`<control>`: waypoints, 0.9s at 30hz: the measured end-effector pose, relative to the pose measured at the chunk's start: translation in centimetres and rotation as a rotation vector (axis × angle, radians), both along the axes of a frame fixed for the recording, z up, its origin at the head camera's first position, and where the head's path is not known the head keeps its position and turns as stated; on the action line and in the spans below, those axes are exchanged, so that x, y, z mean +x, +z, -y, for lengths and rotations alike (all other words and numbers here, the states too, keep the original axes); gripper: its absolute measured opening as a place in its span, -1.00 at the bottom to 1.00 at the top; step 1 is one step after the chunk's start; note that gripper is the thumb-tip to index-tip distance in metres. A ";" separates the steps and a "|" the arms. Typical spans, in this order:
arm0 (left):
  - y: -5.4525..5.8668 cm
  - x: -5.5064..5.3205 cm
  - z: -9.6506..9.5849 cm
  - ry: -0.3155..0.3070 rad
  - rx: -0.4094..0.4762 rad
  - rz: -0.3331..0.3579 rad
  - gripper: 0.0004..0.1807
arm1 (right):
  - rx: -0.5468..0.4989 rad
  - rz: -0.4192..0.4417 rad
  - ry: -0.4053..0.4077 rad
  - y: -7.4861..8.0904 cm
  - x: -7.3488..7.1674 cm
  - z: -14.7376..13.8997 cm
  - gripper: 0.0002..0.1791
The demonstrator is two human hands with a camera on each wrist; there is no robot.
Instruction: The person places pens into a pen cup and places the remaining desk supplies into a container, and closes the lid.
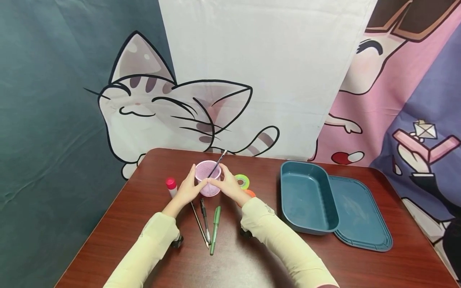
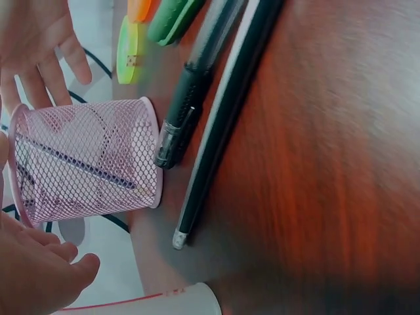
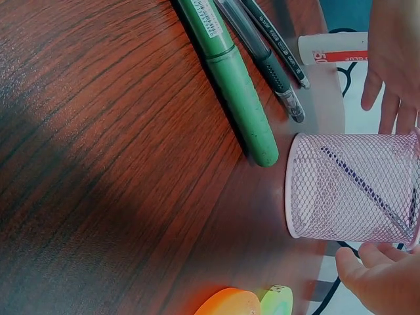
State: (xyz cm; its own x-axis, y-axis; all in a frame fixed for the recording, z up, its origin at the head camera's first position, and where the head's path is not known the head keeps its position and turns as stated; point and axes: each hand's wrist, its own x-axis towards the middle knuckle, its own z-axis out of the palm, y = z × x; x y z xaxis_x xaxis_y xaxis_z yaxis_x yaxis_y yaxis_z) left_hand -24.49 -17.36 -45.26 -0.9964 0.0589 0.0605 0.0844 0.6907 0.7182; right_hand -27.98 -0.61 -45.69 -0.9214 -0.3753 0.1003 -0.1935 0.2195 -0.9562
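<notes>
A pink wire-mesh pen cup (image 1: 209, 189) stands upright on the table with a dark patterned pencil (image 1: 217, 164) leaning in it, its end above the rim. My left hand (image 1: 187, 188) holds the cup's left side near the top, while my right hand (image 1: 229, 185) holds the right side. Both thumbs meet at the front rim. Through the mesh in the right wrist view, the pencil (image 3: 357, 180) shows slanted inside. In front of the cup lie a thin dark pencil (image 1: 199, 224), a clear-barrelled pen with a black grip (image 1: 205, 222) and a green marker (image 1: 215, 230).
Left of the cup stands a white glue stick with a red cap (image 1: 171, 184). A yellow-green tape roll (image 1: 246, 180) and an orange roll (image 1: 250, 193) lie beside my right wrist. Farther right sit a blue-green plastic box (image 1: 307, 192) and its lid (image 1: 361, 216). A printed curtain hangs behind the table.
</notes>
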 end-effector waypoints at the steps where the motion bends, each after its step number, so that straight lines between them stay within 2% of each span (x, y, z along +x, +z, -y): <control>1: 0.0 0.3 0.0 0.002 0.003 0.004 -0.10 | 0.010 0.000 -0.005 -0.1 0.0 0.0 -0.22; 7: 0.2 2.2 0.5 -0.012 0.004 -0.042 -0.14 | 0.035 -0.009 -0.026 0.1 0.1 0.1 -0.25; 14: -0.1 4.3 1.0 -0.010 -0.034 -0.167 -0.23 | 0.123 -0.005 -0.061 0.4 0.1 0.2 -0.17; 18: -0.8 5.0 1.1 0.049 -0.078 -0.203 -0.35 | 0.148 -0.013 -0.073 0.3 0.1 0.4 -0.14; 23: -1.9 5.5 1.1 0.155 -0.088 -0.173 -0.50 | 0.145 -0.022 -0.074 0.0 0.1 0.5 -0.14; 26: -2.5 5.8 1.2 0.179 -0.102 -0.205 -0.58 | 0.126 -0.044 -0.064 -0.2 0.0 0.6 -0.15; 27: -3.2 5.6 1.4 0.178 -0.114 -0.240 -0.59 | 0.121 -0.053 -0.061 -0.2 0.0 0.6 -0.15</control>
State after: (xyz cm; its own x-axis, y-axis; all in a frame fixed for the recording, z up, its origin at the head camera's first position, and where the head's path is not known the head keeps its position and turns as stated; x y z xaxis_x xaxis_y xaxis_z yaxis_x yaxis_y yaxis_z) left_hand -18.86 -18.75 -48.45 -0.9498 -0.0950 0.2981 0.1127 0.7850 0.6092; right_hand -27.98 -1.22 -45.93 -0.9377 -0.3307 0.1068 -0.2256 0.3455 -0.9109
